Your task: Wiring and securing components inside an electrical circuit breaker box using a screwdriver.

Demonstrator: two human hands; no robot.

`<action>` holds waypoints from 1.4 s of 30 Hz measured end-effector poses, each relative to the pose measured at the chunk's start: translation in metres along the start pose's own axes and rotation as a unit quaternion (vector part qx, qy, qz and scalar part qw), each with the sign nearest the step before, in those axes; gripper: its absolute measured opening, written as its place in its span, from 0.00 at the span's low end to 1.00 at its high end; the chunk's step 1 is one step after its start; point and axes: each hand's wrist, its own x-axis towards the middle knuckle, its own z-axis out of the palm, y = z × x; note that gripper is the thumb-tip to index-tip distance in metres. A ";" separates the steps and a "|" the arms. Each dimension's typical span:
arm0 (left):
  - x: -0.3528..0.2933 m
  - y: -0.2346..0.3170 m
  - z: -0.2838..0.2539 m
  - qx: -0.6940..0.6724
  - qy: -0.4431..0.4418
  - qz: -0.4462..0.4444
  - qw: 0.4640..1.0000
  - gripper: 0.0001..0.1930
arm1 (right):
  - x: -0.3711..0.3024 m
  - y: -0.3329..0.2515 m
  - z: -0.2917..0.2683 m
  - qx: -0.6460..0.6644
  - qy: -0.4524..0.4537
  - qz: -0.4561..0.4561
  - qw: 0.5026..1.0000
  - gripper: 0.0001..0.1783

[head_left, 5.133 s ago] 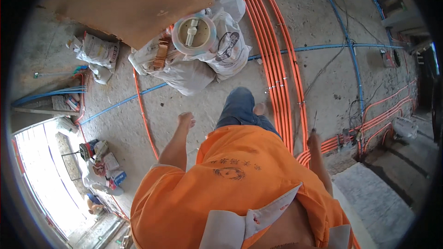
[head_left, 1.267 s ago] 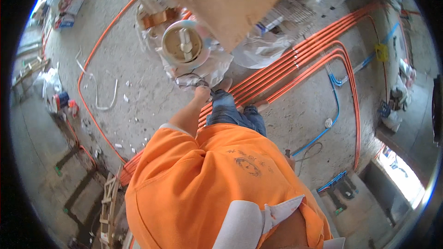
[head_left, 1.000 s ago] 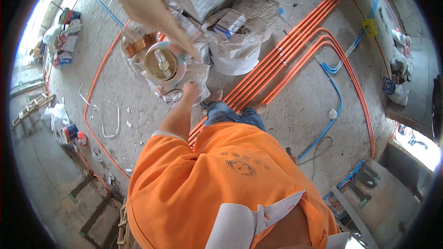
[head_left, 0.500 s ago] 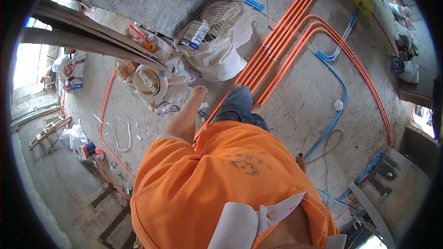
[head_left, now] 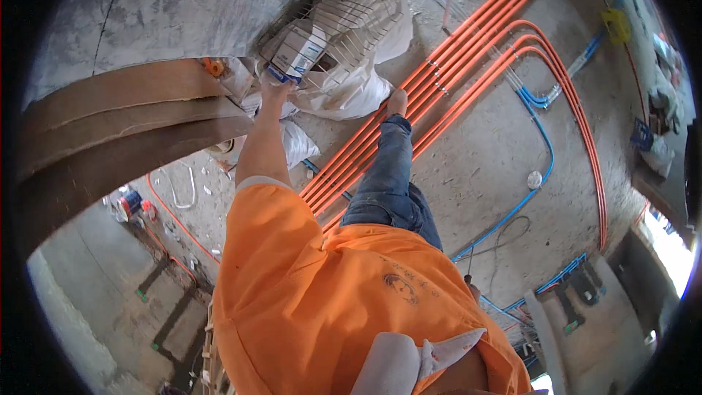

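Our left hand (head_left: 276, 91), grip unclear, has reached the far box (head_left: 300, 48), likely light, best side-held; right hand (head_left: 474, 292) grips screwdriver (head_left: 468, 278).

"What colour is the box (head_left: 303, 50)?"
"White, with blue at its lower edge."
"And the pipes?"
"Orange pipes (head_left: 420, 95) make parallel stripes over the grey floor (head_left: 468, 183); a thinner pipe (head_left: 548, 148) is blue."
"The shirt (head_left: 314, 307)?"
"Orange, with a dark emblem (head_left: 400, 288) and whitish collar (head_left: 390, 366); the jeans (head_left: 380, 183) are blue."
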 end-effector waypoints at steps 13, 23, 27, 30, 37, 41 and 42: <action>-0.012 0.074 0.029 -0.075 -0.055 -0.084 0.992 0.44 | -0.023 -0.207 0.030 -0.046 -0.044 -0.094 0.994 0.09; -0.035 0.125 0.035 -0.244 0.123 -0.257 0.927 0.31 | -0.018 -0.266 0.025 -0.123 -0.048 -0.129 0.983 0.07; -0.024 0.115 0.056 -0.396 0.167 -0.190 0.883 0.27 | -0.015 -0.270 0.018 -0.122 -0.051 -0.133 0.982 0.07; -0.025 0.028 0.051 0.234 0.131 -0.021 0.963 0.13 | -0.007 -0.282 0.021 -0.145 -0.069 -0.138 0.977 0.07; -0.075 0.025 0.112 0.300 0.071 -0.029 0.951 0.26 | -0.005 -0.274 0.018 -0.114 -0.075 -0.130 0.982 0.09; -0.090 0.075 0.128 0.284 -0.060 -0.014 0.957 0.31 | -0.008 -0.272 0.018 -0.123 -0.061 -0.128 0.982 0.09; -0.086 0.078 0.124 0.328 -0.093 -0.054 0.939 0.39 | -0.007 -0.274 0.021 -0.131 -0.056 -0.124 0.982 0.09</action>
